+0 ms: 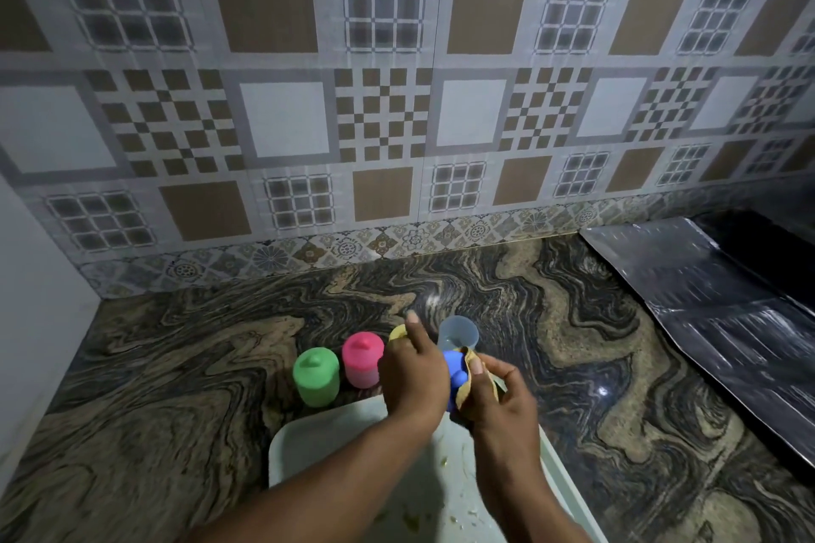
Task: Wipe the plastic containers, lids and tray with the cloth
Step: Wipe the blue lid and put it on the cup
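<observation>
Rubbing the blue lid point(454, 368) above the far edge of the tray point(308, 445), the right hand point(502, 395) pinches the cloth point(483, 386) round it while the left hand point(412, 370) grips its other side, forefinger straight. A slip would likely drop the lid onto the tray's scraps (not yet wiped) or knock the open container point(458, 333) just behind.

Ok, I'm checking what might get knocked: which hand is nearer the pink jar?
Left. The left hand, holding the blue lid, is just right of the pink jar; the right hand, with the cloth, is farther right, beyond the lid.
</observation>
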`<state>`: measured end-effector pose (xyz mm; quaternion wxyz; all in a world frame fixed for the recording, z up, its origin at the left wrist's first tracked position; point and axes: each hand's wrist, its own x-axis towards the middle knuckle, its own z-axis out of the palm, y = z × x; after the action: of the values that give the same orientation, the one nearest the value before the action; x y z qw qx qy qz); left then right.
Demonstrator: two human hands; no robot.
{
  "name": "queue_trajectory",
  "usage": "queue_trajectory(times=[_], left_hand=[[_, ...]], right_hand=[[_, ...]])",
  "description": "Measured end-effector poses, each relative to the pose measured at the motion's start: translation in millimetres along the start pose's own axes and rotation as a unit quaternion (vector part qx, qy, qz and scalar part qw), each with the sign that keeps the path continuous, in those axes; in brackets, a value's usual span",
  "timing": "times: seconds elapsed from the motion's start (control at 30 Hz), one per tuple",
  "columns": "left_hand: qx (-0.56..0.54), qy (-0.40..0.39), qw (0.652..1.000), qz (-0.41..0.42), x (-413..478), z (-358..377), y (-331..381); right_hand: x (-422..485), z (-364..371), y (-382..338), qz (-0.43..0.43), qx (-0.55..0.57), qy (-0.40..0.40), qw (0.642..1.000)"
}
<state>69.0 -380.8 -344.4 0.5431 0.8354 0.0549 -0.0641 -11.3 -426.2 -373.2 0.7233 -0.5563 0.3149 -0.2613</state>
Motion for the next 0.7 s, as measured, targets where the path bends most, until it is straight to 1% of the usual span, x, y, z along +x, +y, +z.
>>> queue_trajectory(times=[0.03, 0.07, 0.1, 0.13, 0.2, 0.23, 0.27, 0.3, 0.33, 0.37, 0.4, 0.43, 0.5, 0.53, 0.57, 0.63, 0.7], left_hand=[[-0.007, 0.005, 1.0, -0.009, 0, 1, -3], [-0.004, -0.015, 1.0, -0.018, 3, 3, -7], [-0.004, -0.06, 0.998, -0.029, 7, 4, -10], [-0.009, -0.118, 0.992, -0.039, 13, 3, -13], [-0.015, -0.234, 0.97, -0.066, 26, -4, -11], [-0.005, -0.275, 0.959, -0.074, 30, -8, -8], [0.017, -0.292, 0.954, -0.066, 31, -11, -3], [0.041, -0.278, 0.959, -0.046, 30, -11, 3], [0.057, -0.235, 0.97, -0.023, 28, -10, 7], [0.051, -0.17, 0.984, -0.009, 26, -7, 8], [0.025, -0.108, 0.994, -0.015, 23, -4, 9], [-0.012, -0.062, 0.997, -0.037, 19, -1, 9], [-0.075, -0.011, 0.993, -0.096, 13, 2, 4], [-0.087, -0.009, 0.989, -0.123, 11, 4, -1], [-0.085, -0.028, 0.986, -0.138, 11, 5, -5], [-0.096, -0.122, 0.979, -0.129, 15, 6, -13], [-0.097, -0.233, 0.959, -0.126, 21, 1, -11]], right_hand=[[-2, 4, 5, 0.011, 0.018, 0.026, 0.999], [-1, 5, 6, 0.025, 0.028, 0.036, 0.999], [2, 2, 3, 0.04, 0.023, 0.027, 0.999], [6, -3, -1, 0.054, 0.011, 0.002, 0.998], [15, -15, -15, 0.07, -0.019, -0.07, 0.995], [18, -19, -22, 0.076, -0.036, -0.101, 0.991], [20, -22, -26, 0.078, -0.04, -0.122, 0.989], [20, -21, -30, 0.079, -0.03, -0.132, 0.988], [18, -17, -31, 0.075, -0.014, -0.129, 0.989], [14, -12, -29, 0.064, 0.004, -0.11, 0.992], [10, -6, -24, 0.047, 0.015, -0.079, 0.996], [5, 0, -18, 0.034, 0.027, -0.045, 0.998], [-4, 9, -7, 0.029, 0.056, 0.005, 0.998], [-7, 9, -4, 0.033, 0.062, 0.02, 0.997], [-7, 7, -4, 0.041, 0.06, 0.028, 0.997], [0, -4, -11, 0.065, 0.049, 0.001, 0.997], [11, -17, -23, 0.09, 0.031, -0.073, 0.993]])
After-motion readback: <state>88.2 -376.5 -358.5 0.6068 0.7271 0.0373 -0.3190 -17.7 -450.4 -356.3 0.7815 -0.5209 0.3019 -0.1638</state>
